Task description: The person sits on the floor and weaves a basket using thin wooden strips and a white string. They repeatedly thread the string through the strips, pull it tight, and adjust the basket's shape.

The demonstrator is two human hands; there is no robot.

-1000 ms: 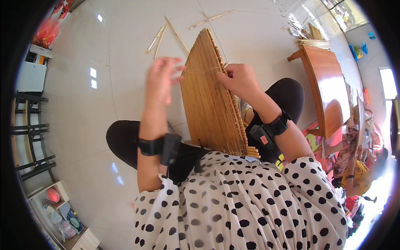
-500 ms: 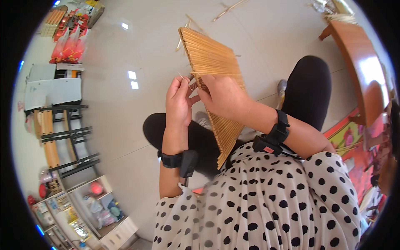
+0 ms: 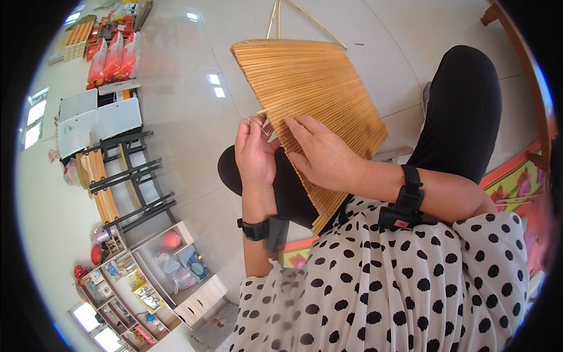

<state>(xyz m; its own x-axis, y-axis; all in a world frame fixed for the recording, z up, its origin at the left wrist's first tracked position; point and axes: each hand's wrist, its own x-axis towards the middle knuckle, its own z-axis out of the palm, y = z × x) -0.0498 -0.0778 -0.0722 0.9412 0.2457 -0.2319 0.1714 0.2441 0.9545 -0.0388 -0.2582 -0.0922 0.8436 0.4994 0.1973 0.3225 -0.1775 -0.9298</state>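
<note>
A panel of narrow golden stalks, laid side by side, slants across in front of my lap. My left hand is at its left edge, thumb and fingers pinched on a thin pale thread that loops by the edge. Part of the left fingers is hidden behind the panel. Just above them, one stalk end sticks out past the others. My right hand lies on the panel's upper face, fingers stretched toward that edge and thumb apart.
Loose stalks lie on the tiled floor beyond the panel. A brown wooden table or bench curves along the right. On the left are black metal frames, white boxes, red bags and a shelf unit.
The panel has tipped so more of its face shows. My right hand has gone from pinching at the edge to lying on the face. The left keeps its pinch; the view has shifted.
</note>
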